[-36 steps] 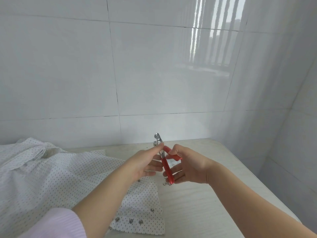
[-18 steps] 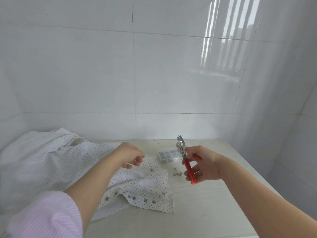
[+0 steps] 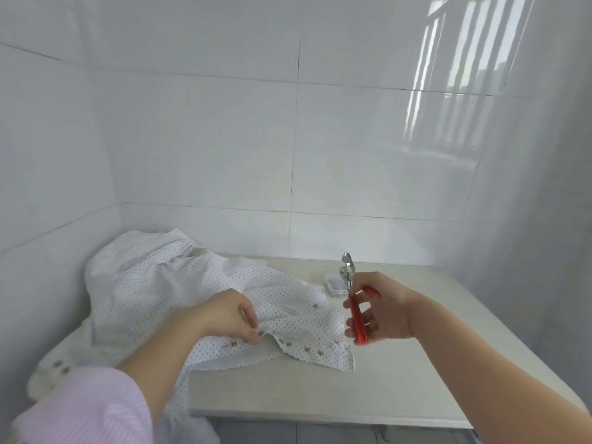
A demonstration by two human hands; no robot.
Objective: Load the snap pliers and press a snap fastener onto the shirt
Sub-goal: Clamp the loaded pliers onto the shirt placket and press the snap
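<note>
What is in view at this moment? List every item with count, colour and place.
shirt: one, white with dark dots, left half of table, several metal snaps along its near edge
pliers: one, red handles, metal head up, in right hand
box: one, clear, on table behind pliers; contents unclear
table: one, pale wood
wall: white tiles, behind and beside table
sleeve: one, pink striped, left arm
left hand: pinching shirt edge
right hand: gripping pliers

Single head view, close above the table's [image 3: 400, 379] near edge, facing forward-down toward the tiled wall [image 3: 224, 139].
</note>
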